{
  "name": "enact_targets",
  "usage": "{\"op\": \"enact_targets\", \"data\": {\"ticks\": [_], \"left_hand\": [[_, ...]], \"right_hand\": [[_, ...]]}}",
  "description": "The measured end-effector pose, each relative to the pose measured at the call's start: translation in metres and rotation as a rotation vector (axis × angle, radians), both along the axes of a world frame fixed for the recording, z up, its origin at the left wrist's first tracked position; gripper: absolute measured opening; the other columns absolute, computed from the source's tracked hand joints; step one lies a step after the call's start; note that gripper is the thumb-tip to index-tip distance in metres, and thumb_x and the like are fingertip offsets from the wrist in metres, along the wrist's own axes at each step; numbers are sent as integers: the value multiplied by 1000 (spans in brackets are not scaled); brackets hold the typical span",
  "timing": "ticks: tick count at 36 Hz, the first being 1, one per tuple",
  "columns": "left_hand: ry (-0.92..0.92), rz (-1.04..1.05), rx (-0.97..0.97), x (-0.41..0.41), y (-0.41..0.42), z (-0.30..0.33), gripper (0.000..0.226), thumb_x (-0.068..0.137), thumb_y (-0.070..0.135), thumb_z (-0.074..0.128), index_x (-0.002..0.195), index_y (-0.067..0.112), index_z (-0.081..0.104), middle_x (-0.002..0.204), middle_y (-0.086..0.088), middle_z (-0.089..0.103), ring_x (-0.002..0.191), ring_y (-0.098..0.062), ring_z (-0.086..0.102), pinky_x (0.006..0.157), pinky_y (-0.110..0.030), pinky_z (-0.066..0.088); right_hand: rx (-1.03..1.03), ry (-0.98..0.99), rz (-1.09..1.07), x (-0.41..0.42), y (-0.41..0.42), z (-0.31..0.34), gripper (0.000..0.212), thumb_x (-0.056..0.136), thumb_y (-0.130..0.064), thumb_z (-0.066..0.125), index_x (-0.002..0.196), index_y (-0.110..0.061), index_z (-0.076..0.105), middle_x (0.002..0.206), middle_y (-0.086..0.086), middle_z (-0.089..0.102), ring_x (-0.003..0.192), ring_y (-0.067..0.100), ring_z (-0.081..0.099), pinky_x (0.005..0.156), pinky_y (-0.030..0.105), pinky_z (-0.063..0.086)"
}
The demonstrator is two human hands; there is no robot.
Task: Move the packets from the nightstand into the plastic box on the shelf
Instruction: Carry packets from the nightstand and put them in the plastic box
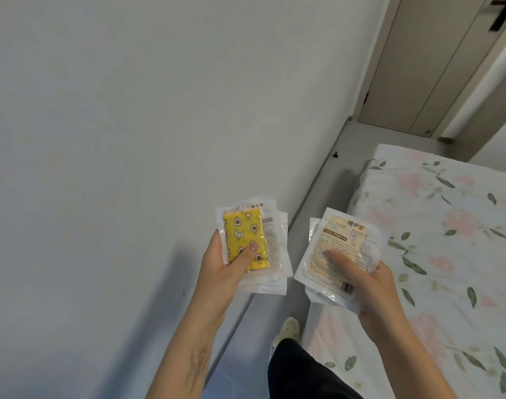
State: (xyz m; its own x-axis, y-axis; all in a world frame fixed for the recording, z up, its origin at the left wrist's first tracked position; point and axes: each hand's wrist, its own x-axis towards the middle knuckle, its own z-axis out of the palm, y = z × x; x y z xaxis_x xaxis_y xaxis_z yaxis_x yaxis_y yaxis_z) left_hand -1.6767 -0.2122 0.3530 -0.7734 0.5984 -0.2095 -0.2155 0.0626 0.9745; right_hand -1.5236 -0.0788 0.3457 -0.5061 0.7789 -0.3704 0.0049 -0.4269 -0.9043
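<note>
1. Both of my hands are full: my left hand grips a stack of packets, thumb curled over the top one, fingers hidden underneath.
2. Top of that left stack is a clear pouch; inside it sits a yellow pad printed with flowers, stars and a moon. More white-edged packets fan out behind and below it.
3. My right hand holds a second stack, thumb pressed flat across the printed face, fingers wrapped round the right edge and underside.
4. Top packet of the right stack is a clear pouch with a pale tan pad inside; its label reads "HAND WARMER" under larger characters, with fine print I cannot read.
5. Relative to the bed with its floral sheet: the right stack hangs over the bed's left edge, and the left stack is further left of the bed, over the grey floor strip and in front of the white wall.
6. Neither stack touches the other; a gap shows between them.
7. Beyond the bed's far corner stands a door.
8. Left of the bed's near end, my dark trouser leg and a light slipper show on the floor strip.
</note>
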Motion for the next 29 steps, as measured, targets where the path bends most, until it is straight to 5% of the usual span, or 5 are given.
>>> {"op": "enact_targets", "data": {"ticks": [8, 21, 29], "left_hand": [[18, -79, -34, -70, 156, 10, 33, 84, 20, 68, 113, 32, 59, 101, 11, 72, 92, -10, 70, 70, -22, 57], [12, -216, -32, -142, 354, 15, 33, 83, 21, 69, 112, 33, 60, 104, 8, 71, 97, -15, 69, 82, -35, 58], [24, -285, -37, -184, 468, 12, 39, 83, 23, 69, 120, 30, 57, 110, 5, 69, 101, -17, 67, 86, -40, 57]], "right_hand": [[29, 1, -70, -63, 141, 10, 24, 80, -12, 70, 103, -17, 70, 97, 3, 75, 89, 24, 72, 87, 46, 54], [63, 33, -161, -99, 312, 23, 26, 73, -14, 69, 99, -13, 70, 90, 4, 76, 82, 22, 73, 62, 26, 59], [60, 31, -236, -133, 410, 15, 25, 79, -10, 68, 103, -12, 69, 93, 5, 76, 85, 23, 73, 65, 26, 60]]}}
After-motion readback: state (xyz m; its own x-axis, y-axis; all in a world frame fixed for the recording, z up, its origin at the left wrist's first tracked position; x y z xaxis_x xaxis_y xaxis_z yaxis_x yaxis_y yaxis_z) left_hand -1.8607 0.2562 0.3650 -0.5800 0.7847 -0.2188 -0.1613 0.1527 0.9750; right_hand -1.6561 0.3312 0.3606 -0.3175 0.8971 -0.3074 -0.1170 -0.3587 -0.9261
